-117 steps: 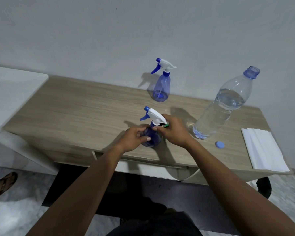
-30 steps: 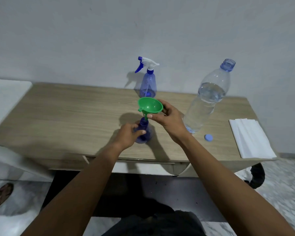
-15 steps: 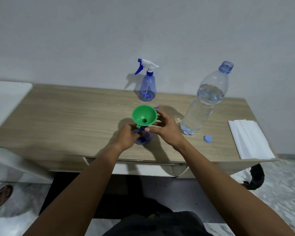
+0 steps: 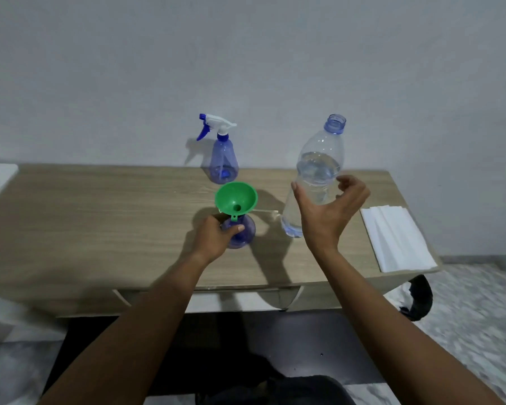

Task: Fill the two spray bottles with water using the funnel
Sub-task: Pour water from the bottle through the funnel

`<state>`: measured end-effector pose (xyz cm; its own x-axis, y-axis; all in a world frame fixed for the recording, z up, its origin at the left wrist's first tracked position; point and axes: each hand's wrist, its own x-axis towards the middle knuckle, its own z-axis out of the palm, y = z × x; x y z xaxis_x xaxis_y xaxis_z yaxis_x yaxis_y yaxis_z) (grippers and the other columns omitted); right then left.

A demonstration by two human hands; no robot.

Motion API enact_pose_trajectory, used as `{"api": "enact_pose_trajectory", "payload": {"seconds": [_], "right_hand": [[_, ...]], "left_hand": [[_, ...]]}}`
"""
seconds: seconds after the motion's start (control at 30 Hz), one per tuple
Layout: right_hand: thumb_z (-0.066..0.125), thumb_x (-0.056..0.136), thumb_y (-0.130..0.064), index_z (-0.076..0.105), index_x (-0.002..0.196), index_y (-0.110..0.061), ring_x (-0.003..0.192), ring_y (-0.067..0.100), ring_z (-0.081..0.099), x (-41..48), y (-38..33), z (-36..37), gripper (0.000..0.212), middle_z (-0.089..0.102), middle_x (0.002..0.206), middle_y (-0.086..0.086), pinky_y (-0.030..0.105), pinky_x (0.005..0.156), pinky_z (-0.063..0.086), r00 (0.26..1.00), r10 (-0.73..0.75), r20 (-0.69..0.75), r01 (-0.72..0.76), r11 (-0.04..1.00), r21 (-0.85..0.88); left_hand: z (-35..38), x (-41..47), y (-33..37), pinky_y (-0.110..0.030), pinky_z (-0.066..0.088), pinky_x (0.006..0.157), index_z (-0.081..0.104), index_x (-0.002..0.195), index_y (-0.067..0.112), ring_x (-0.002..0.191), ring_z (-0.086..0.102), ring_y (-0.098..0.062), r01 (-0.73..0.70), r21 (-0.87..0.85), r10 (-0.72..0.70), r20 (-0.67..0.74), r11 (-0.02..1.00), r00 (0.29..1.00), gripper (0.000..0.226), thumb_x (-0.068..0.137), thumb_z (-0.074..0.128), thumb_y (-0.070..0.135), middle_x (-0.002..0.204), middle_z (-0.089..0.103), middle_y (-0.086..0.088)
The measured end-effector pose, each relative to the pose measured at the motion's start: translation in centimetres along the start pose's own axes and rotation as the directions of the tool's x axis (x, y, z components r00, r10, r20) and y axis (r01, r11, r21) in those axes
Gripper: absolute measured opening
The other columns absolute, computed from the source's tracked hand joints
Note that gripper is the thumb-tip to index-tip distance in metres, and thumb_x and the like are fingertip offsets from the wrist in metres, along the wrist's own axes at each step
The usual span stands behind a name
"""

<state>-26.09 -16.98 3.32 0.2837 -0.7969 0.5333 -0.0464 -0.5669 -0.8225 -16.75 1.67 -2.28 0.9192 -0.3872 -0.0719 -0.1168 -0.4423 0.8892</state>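
Head view: left hand (image 4: 214,238) grips near spray bottle (image 4: 244,233), right hand (image 4: 324,217) open at water bottle (image 4: 319,162), prob. heavy, squashy, so grab mid-body.

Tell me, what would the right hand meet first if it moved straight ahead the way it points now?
Most likely the water bottle: the open right hand has thumb and fingers spread either side of it. Contact is unclear.

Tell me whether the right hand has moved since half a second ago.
Yes. The right hand has left the funnel and gone rightward to the water bottle, open around it.
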Motion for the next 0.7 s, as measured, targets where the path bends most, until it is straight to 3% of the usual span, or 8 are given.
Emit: {"api": "enact_pose_trajectory", "payload": {"seconds": [0.13, 0.27, 0.33, 0.4, 0.47, 0.7], "right_hand": [[0.095, 0.059, -0.044, 0.032, 0.143, -0.018, 0.126, 0.019, 0.048, 2.6, 1.0, 0.0, 0.109, 0.039, 0.142, 0.003, 0.04, 0.104, 0.049, 0.965, 0.111, 0.236, -0.132, 0.989, 0.072], [0.097, 0.058, -0.038, 0.023, 0.144, -0.034, 0.124, 0.017, 0.057, 3.8, 1.1, 0.5, 0.114, 0.05, 0.143, 0.0, 0.034, 0.101, 0.052, 0.905, 0.12, 0.408, -0.188, 0.973, 0.131], [0.097, 0.059, -0.032, 0.024, 0.145, -0.034, 0.119, 0.015, 0.059, 3.9, 1.3, 0.7, 0.112, 0.056, 0.138, -0.004, 0.028, 0.097, 0.05, 0.9, 0.126, 0.417, -0.203, 0.969, 0.144], [0.096, 0.061, -0.028, 0.027, 0.145, -0.031, 0.113, 0.011, 0.059, 4.1, 1.6, 1.0, 0.109, 0.058, 0.134, -0.005, 0.021, 0.093, 0.048, 0.906, 0.135, 0.401, -0.207, 0.968, 0.143], [0.094, 0.063, -0.025, 0.029, 0.144, -0.03, 0.107, 0.008, 0.058, 4.2, 1.8, 1.2, 0.103, 0.057, 0.129, -0.006, 0.013, 0.086, 0.046, 0.911, 0.154, 0.382, -0.22, 0.966, 0.137], [0.088, 0.066, -0.018, 0.033, 0.141, -0.028, 0.102, 0.009, 0.06, 4.1, 2.4, 2.1, 0.094, 0.06, 0.127, -0.004, 0.004, 0.08, 0.044, 0.931, 0.156, 0.329, -0.214, 0.966, 0.147]], "left_hand": [[1.4, 0.2, 0.7, -0.013, 0.037, 0.052, 0.07, 0.095, 0.008, 0.06, 0.051, -0.006, 0.02, -0.019, -0.02, -0.005, 1.0, 1.0, 0.016, 0.082, 0.079, 0.013, 0.068, 0.06, 0.005], [2.1, -0.2, 1.1, -0.004, 0.038, 0.053, 0.066, 0.103, 0.014, 0.07, 0.056, -0.007, 0.051, 0.001, -0.051, 0.006, 0.999, 0.999, 0.022, 0.084, 0.077, 0.011, 0.081, 0.064, 0.003], [2.2, -0.4, 0.9, -0.006, 0.038, 0.054, 0.064, 0.098, 0.024, 0.07, 0.057, -0.009, 0.062, 0.046, -0.062, 0.004, 0.997, 0.998, 0.02, 0.085, 0.077, 0.017, 0.081, 0.065, 0.003], [2.3, -0.1, 0.3, -0.024, 0.046, 0.065, 0.062, 0.087, 0.039, 0.076, 0.062, -0.018, 0.073, 0.113, -0.072, -0.016, 0.991, 0.997, 0.02, 0.082, 0.079, 0.029, 0.081, 0.068, 0.002], [2.4, 0.3, -0.2, -0.032, 0.049, 0.071, 0.058, 0.077, 0.045, 0.078, 0.065, -0.023, 0.108, 0.157, -0.105, -0.024, 0.982, 0.994, 0.022, 0.08, 0.078, 0.036, 0.077, 0.069, 0.003], [2.4, 0.7, -0.3, -0.04, 0.056, 0.078, 0.064, 0.081, 0.037, 0.082, 0.068, -0.024, 0.157, 0.165, -0.16, 0.009, 0.974, 0.987, 0.016, 0.079, 0.079, 0.041, 0.082, 0.072, 0.0]]}}
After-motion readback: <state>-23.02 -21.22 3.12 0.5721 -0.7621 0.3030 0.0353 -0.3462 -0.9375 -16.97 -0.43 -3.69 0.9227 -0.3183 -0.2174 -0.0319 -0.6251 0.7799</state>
